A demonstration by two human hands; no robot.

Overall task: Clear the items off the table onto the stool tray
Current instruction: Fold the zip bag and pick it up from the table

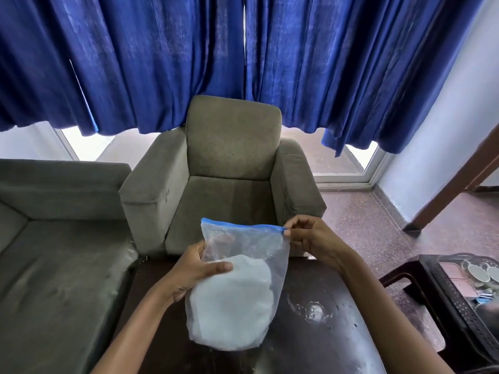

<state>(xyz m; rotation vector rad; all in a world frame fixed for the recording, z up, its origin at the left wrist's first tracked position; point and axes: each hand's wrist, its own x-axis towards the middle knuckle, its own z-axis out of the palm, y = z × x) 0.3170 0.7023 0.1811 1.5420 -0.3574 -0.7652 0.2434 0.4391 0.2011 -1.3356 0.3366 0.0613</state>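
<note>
Two hands hold a clear zip-lock bag (232,306) of white, powdery stuff upright over the dark glossy table (310,333). Its bottom is at or just above the tabletop. The left hand (193,273) grips the bag's left side, thumb across the front. The right hand (310,236) pinches the right end of the blue zip strip (243,224). To the right, apart from the table, a dark stool (421,287) carries a tray (456,256) with white cups (478,273). Beyond stand a grey armchair (232,163), a sofa (54,265) and blue curtains (243,63).
</note>
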